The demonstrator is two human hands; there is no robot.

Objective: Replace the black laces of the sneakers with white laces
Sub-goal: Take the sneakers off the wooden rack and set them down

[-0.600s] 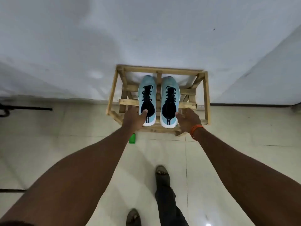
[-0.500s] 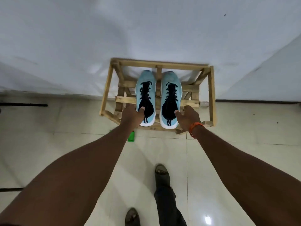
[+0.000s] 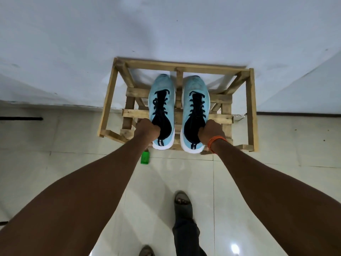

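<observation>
The sneakers (image 3: 162,89) are pale blue with white soles, black laces (image 3: 160,106) and black insides. The wooden rack (image 3: 184,65) is light tan, the wrist band (image 3: 216,142) orange, the small object (image 3: 145,157) bright green, the floor tiles (image 3: 73,163) glossy cream

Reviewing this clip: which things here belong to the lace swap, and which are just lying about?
Job in hand:
left sneaker, gripped by the left hand
right sneaker, gripped by the right hand
black laces, in both sneakers

Lying about:
wooden rack under the sneakers
green object on the floor
black rod at far left
</observation>
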